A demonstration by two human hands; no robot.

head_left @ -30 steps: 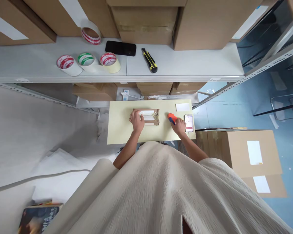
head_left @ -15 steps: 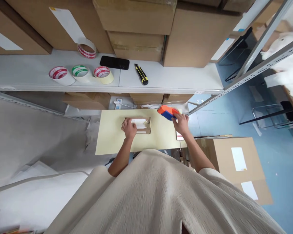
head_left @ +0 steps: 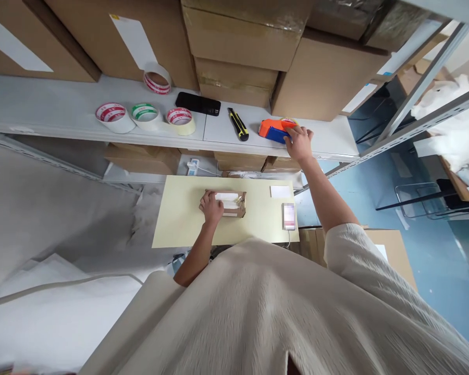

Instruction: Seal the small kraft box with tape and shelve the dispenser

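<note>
On the shelf (head_left: 328, 136), right hand (head_left: 299, 144) grips plastic dispenser (head_left: 272, 130).

Orange-and-blue tape dispenser (head_left: 274, 130); pale yellow table (head_left: 180, 224); brown box (head_left: 231, 203); yellow-and-black knife (head_left: 238, 124); red and green tape rolls (head_left: 144, 115)

One head cam only, worn high, looking fwd and steeply down over the wearer's torso; white shelf (head_left: 82, 112) sits at top of frame, yellow tabletop (head_left: 180, 219) mid-frame and well below the lens; wide-angle, edges bent; no 2nd view to overlap.
</note>
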